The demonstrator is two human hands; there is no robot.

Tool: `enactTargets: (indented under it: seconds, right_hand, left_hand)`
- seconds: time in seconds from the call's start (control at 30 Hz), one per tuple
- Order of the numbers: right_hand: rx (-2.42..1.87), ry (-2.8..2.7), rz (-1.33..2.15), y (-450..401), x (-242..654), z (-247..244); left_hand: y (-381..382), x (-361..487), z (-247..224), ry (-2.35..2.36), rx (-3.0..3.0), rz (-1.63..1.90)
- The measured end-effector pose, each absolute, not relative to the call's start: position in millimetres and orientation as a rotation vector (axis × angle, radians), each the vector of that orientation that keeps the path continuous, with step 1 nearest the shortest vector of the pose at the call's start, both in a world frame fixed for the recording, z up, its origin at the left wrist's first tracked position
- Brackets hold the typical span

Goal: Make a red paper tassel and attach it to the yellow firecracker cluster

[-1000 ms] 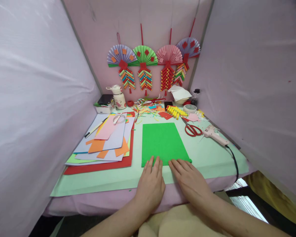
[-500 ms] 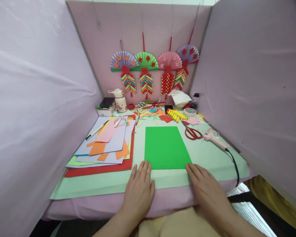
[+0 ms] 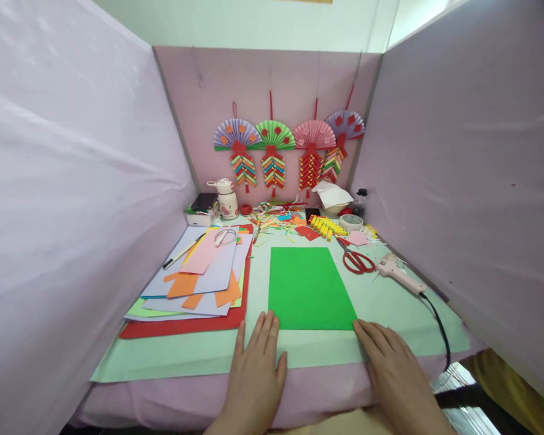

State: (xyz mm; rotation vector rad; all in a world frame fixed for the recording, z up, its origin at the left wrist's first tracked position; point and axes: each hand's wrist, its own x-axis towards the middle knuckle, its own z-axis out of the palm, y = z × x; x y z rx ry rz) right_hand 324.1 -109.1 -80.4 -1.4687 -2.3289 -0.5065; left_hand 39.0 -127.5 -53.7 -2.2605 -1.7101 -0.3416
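Note:
A flat sheet of bright green paper (image 3: 310, 290) lies on the pale green tabletop in front of me. My left hand (image 3: 257, 368) rests palm down with fingers stretched out, its fingertips at the sheet's near left corner. At the near right corner, my right hand (image 3: 392, 362) lies flat, its index fingertip touching the paper's edge. Neither hand grasps anything. Left of the sheet is a pile of coloured paper (image 3: 208, 305) in lilac, orange, pink and red. Red-handled scissors (image 3: 359, 262) lie beyond the sheet's right side.
A glue gun (image 3: 401, 275) with a black cord lies at the right. Paper scraps (image 3: 281, 220), a bottle (image 3: 227, 200), a tape roll (image 3: 351, 222) and yellow paper rolls (image 3: 327, 228) line the back. Several fan decorations (image 3: 275, 134) hang on the rear panel. Fabric walls flank both sides.
The camera view has tilted up a little, so everything sits lower in the picture. Both hands stay at the near corners of the green paper, which has not moved on the table.

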Motion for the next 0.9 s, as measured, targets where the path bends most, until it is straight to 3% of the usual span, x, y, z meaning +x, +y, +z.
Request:
enactTargets:
  seconds: [0.9]
  right_hand:
    - [-1.357, -2.169, -0.724, -95.6, 329.0, -111.6]
  left_hand:
    - [-121.8, 22.6, -81.9, -1.496, -1.989, -0.454]
